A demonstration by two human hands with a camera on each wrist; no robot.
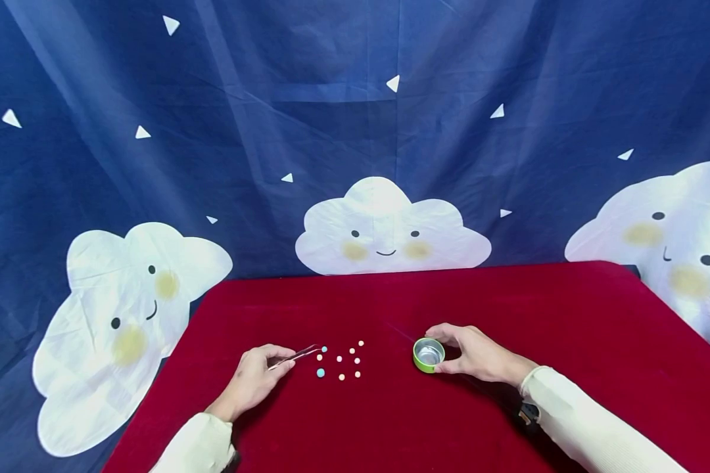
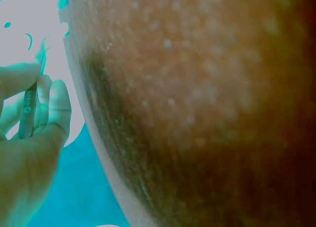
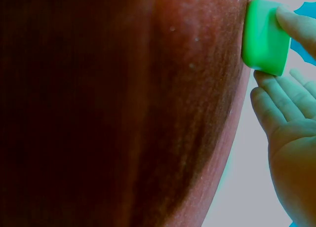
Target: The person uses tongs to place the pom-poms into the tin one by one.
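My left hand point(image 1: 252, 380) pinches a pair of metal tweezers point(image 1: 296, 357) between thumb and fingers; their flat end shows the tweezers' marking in the left wrist view point(image 2: 28, 111). The tweezers' tips point right, at a small blue bead point(image 1: 324, 349); whether they touch it I cannot tell. A larger blue bead point(image 1: 321, 373) and several pale beads point(image 1: 340, 359) lie loosely scattered beside it. On the right, my right hand point(image 1: 482, 355) holds a small round green tin point(image 1: 419, 366) by its sides. The tin's silvery inside faces up, and its green wall point(image 3: 266, 37) fills the grip in the right wrist view.
A red cloth point(image 1: 390, 420) covers the table, whose far edge meets a dark blue curtain point(image 1: 343, 138) printed with white clouds and triangles. Between the beads and the tin lies a stretch of red cloth.
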